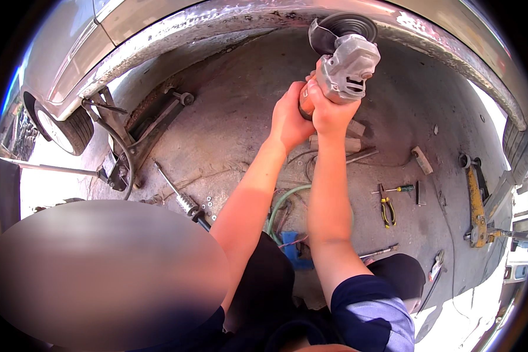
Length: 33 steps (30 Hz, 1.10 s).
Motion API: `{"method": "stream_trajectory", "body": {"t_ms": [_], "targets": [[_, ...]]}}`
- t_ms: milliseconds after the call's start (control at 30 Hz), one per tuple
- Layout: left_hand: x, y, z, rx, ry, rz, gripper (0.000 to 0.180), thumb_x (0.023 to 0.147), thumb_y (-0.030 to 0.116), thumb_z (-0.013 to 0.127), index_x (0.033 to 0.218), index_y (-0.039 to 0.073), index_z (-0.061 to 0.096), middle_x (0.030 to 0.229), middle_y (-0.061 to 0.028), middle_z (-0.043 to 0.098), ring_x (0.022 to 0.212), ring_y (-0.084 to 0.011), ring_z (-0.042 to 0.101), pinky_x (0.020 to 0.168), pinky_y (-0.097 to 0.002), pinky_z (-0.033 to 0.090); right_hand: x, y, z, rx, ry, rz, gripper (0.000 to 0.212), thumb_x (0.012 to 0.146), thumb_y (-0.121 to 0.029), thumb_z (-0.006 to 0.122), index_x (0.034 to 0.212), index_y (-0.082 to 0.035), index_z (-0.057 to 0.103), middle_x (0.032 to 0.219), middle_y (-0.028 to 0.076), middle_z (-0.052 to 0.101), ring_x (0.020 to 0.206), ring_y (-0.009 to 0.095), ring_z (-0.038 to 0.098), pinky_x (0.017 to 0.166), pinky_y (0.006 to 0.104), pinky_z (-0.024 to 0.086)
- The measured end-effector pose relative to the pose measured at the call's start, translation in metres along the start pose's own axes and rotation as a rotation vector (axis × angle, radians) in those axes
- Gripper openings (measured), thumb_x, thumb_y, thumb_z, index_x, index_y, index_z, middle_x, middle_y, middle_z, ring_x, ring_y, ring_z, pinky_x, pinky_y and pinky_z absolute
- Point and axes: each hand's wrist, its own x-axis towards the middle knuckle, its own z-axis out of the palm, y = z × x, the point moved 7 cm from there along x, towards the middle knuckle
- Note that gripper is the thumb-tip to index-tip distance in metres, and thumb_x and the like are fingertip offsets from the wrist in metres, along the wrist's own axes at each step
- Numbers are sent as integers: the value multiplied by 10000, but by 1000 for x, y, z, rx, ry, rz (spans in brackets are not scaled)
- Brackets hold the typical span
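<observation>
Both of my hands are wrapped round an angle grinder (349, 67) with a grey metal head and an orange body. My left hand (289, 120) grips the rear of the body. Closer to the head, my right hand (333, 114) is closed round it. The grinder's dark round disc (353, 26) and its curved guard (321, 38) are at the car's worn, scraped sill (229, 24). Whether the disc touches the metal, I cannot tell. My arms reach forward, and the hands cover most of the grinder's body.
A floor jack (152, 120) stands at left by the car wheel (70, 132); a yellow jack (479, 205) at right. On the floor lie pliers (386, 205), a screwdriver (402, 189), a wooden block (421, 160) and a green hose (274, 212). A blurred patch hides the lower left.
</observation>
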Motion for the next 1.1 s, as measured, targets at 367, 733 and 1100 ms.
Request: {"method": "stream_trajectory", "body": {"t_ms": [367,733,1100], "targets": [[-12,-24,-10,-65,20,-13,551,801,206,822,1265,58,562,1169,-169,706,1144,-353,693,912,-396,537,-4,24,5,-102,31,113,458,681,-58,852,1090,26,664,953,85,745,855,172,721,790,328,581],[-15,-34,-12,-83,44,-60,514,764,202,844,1157,49,551,1084,-220,728,1067,-377,714,875,-398,547,-13,31,7,-170,-10,15,466,692,-30,842,1112,28,647,976,73,734,854,148,699,797,321,570],[-22,-26,-12,-65,40,-66,475,800,175,817,1158,40,536,1107,-179,731,1076,-318,718,889,-385,539,-19,40,4,-157,-17,99,517,674,-48,857,1130,25,623,991,76,723,869,152,686,809,323,563]]}}
